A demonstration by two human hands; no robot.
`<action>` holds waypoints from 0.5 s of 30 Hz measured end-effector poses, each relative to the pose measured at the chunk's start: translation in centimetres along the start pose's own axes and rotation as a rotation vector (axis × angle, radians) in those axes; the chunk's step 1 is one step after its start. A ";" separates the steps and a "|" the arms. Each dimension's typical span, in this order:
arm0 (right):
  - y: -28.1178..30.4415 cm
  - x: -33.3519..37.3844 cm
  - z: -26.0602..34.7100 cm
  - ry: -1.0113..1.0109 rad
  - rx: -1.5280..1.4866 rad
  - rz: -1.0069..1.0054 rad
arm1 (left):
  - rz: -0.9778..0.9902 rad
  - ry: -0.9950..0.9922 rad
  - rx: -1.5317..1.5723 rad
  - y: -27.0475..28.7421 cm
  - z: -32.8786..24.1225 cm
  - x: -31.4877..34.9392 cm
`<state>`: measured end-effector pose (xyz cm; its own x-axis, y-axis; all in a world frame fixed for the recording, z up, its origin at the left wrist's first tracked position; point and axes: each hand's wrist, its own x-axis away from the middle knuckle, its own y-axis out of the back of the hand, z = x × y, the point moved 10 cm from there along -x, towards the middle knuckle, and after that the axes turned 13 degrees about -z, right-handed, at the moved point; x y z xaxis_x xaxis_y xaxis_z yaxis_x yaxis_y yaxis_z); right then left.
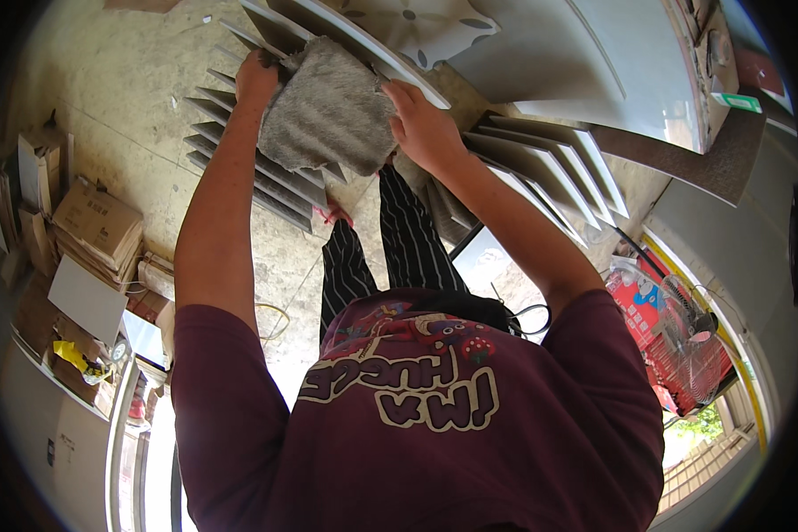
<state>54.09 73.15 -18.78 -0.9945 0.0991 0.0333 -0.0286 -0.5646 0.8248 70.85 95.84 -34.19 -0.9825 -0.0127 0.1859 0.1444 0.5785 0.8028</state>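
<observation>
A grey, worn cloth is stretched between my two hands over a row of upright tiles. At its upper left corner my left hand is closed on the edge, its fingertips partly hidden. My right hand pinches the cloth's right edge between thumb and fingers. Beneath and to the left of the cloth stand several thin grey tiles on edge, fanned out like leaves. A larger slab leans just beyond the cloth, and the cloth hides part of the row.
More white-faced tiles stand on edge at the right, beside my forearm. Large pale panels lean at the far right. Cardboard boxes are stacked at the left. A fan stands at the lower right. The floor is concrete.
</observation>
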 end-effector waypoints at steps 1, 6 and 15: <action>-0.5 -0.6 -0.4 -0.004 0.049 -0.001 | -0.001 0.018 0.017 0.2 -0.3 0.1; -3.0 -2.6 -1.4 -0.011 0.294 0.133 | -0.044 0.127 0.133 1.1 1.8 0.4; -3.2 -2.8 -5.1 -0.220 0.107 -0.058 | -0.003 0.362 0.547 6.2 1.7 5.2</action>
<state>56.48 70.49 -24.41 -0.9454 0.3114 0.0963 -0.0628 -0.4641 0.8836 66.44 100.74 -29.23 -0.8674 -0.2334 0.4395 -0.0327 0.9080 0.4178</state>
